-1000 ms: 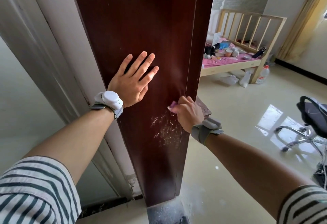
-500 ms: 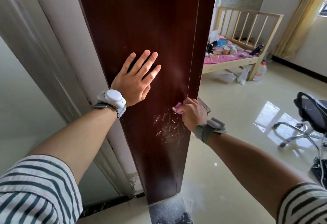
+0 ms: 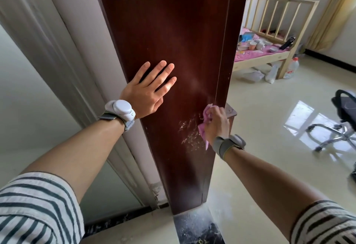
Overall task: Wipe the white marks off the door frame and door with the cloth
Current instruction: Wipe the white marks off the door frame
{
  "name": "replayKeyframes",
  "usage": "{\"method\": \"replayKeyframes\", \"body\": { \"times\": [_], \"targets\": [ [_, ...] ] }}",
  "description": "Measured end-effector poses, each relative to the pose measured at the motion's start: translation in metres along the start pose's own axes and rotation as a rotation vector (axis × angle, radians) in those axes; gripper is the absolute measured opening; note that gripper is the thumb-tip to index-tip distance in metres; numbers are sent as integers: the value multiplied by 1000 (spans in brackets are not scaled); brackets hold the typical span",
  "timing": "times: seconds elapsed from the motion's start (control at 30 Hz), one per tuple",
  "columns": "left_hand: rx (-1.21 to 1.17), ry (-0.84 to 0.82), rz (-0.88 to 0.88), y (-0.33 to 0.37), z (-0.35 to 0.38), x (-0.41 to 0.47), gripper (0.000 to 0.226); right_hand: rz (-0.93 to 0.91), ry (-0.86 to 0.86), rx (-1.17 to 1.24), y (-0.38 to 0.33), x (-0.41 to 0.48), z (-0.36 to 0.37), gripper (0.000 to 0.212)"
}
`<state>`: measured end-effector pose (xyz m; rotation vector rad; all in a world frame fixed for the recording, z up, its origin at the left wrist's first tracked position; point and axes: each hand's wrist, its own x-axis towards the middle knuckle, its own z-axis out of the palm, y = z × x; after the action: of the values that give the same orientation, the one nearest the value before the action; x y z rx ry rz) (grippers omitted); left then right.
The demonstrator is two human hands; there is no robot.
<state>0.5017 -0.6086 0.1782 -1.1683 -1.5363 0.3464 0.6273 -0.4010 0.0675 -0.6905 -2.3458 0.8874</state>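
Observation:
A dark red-brown door frame (image 3: 169, 32) stands upright in front of me. A patch of white marks (image 3: 189, 133) shows on its lower right face. My left hand (image 3: 148, 91) lies flat against the wood, fingers straight, above and left of the marks. My right hand (image 3: 216, 123) grips a pink cloth (image 3: 205, 118) and holds it against the frame's right edge, just right of the marks. Part of the cloth hangs below my fingers. A faint pale smear (image 3: 194, 84) lies above the cloth.
A grey-white wall and trim (image 3: 57, 55) run down the left. Behind the frame, a wooden bed (image 3: 269, 32) with a pink sheet holds clutter, with bottles (image 3: 291, 68) on the glossy floor. An office chair (image 3: 342, 120) stands at right. Dust lies on the dark threshold (image 3: 196, 226).
My right hand has slid down the frame's edge with the cloth, and more of the pink cloth now shows beside the marks. My left hand stays flat on the wood.

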Motion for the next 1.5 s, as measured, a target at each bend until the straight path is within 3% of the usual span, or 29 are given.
{"method": "replayKeyframes", "body": {
  "times": [0.1,0.27,0.43,0.6,0.7,0.93,1.1,1.37,1.43,1.5],
  "targets": [
    [13,44,-4,0,4,0,52,-85,-175,-128,7,-18,13,21],
    [11,66,-20,2,6,-2,51,-60,49,17,8,-11,1,13],
    [9,81,-32,4,7,-4,50,64,151,51,-13,-4,12,18],
    [-2,97,-53,5,9,-5,50,8,-189,-88,-7,-32,25,17],
    [2,104,-63,5,10,-5,49,36,-53,-39,0,-36,17,9],
    [0,114,-72,7,12,-7,51,11,177,79,-38,-22,34,15],
    [-13,117,-75,7,11,-7,50,-23,-72,1,-24,-48,57,24],
    [1,127,-76,8,11,-5,49,-87,97,55,-34,-42,50,26],
    [0,132,-75,8,11,-5,49,-118,8,59,-38,-49,68,19],
    [0,132,-72,7,11,-5,49,-156,-190,-70,-31,-60,82,16]
  ]
}}
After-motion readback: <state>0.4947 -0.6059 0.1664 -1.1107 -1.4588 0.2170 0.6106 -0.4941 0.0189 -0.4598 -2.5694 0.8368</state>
